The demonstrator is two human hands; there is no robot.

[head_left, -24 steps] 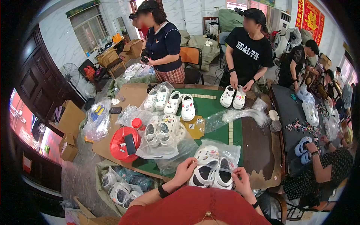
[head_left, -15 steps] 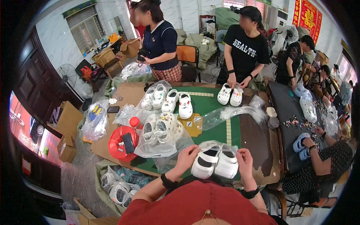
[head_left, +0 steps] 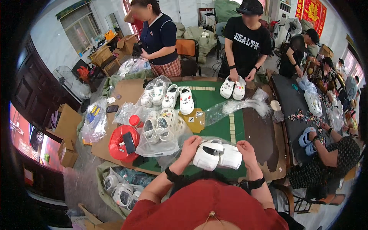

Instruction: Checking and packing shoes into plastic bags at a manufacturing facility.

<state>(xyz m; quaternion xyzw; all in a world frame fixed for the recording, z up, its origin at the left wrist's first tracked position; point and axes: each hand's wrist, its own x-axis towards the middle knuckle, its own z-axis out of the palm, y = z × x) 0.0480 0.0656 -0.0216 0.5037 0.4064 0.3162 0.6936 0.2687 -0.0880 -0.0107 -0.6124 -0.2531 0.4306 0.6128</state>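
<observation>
Right at the near edge of the counter (head_left: 115,153), the person holds a pair of white clogs (head_left: 217,155) side by side between both hands. The left hand (head_left: 190,145) is closed around the outer side of the left-hand clog, fingers curled over its top, and the right hand (head_left: 246,148) grips the outer side of the right-hand one in the same way. The pair sits directly between the two hands, so neither is nearer than the other. The pair's long axis runs left to right from one palm to the other, while each single clog seems to point away from the person and slightly down. A clear plastic bag (head_left: 214,140) appears to lie loosely over and behind the clogs; whether it already encloses them cannot be told.

Beyond the held pair, toward the middle of the counter, lie the green mat (head_left: 214,97), bagged decorated clogs (head_left: 163,126) and a row of loose white clogs (head_left: 168,96). To the left of the held pair sits a red round tin (head_left: 117,143). On the far side, another person's hands rest on a further white pair (head_left: 232,88).
</observation>
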